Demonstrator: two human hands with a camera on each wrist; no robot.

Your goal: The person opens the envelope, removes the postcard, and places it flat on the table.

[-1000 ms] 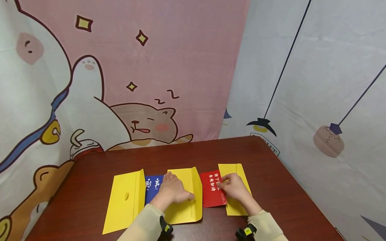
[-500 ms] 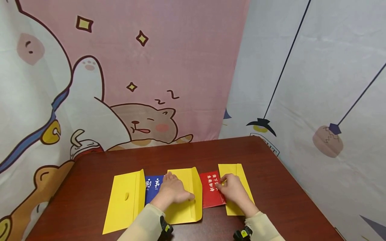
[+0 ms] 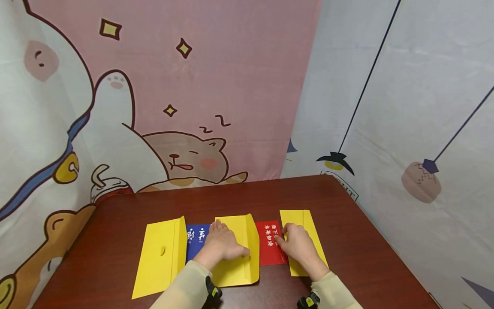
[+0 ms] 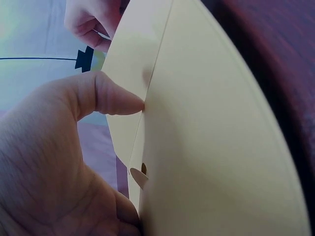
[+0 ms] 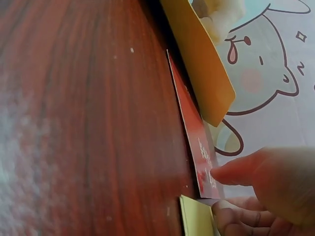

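My left hand [image 3: 221, 246] rests with extended fingers on the middle yellow envelope [image 3: 236, 272]; its thumb touches the envelope near the flap crease in the left wrist view. A red card [image 3: 269, 255] with white characters lies to the right, its left end hidden at the flap. With curled fingers, my right hand [image 3: 299, 244] pinches the card's right part, the thumb [image 5: 231, 173] on its printed face. Beneath that hand lies the right yellow envelope [image 3: 295, 216]. Part of a blue card [image 3: 195, 242] with white characters shows left of my left hand.
Another yellow envelope [image 3: 152, 268] with a small curved tab lies at the left, its flap side towards the blue card. All lie on a dark red-brown wooden table [image 3: 231, 195]. Cartoon-printed cloth [image 3: 239, 86] hangs behind and to the right.
My right hand has shifted slightly left, and the red card has slid a little left with it, towards the middle envelope's flap. My left hand stays in place.
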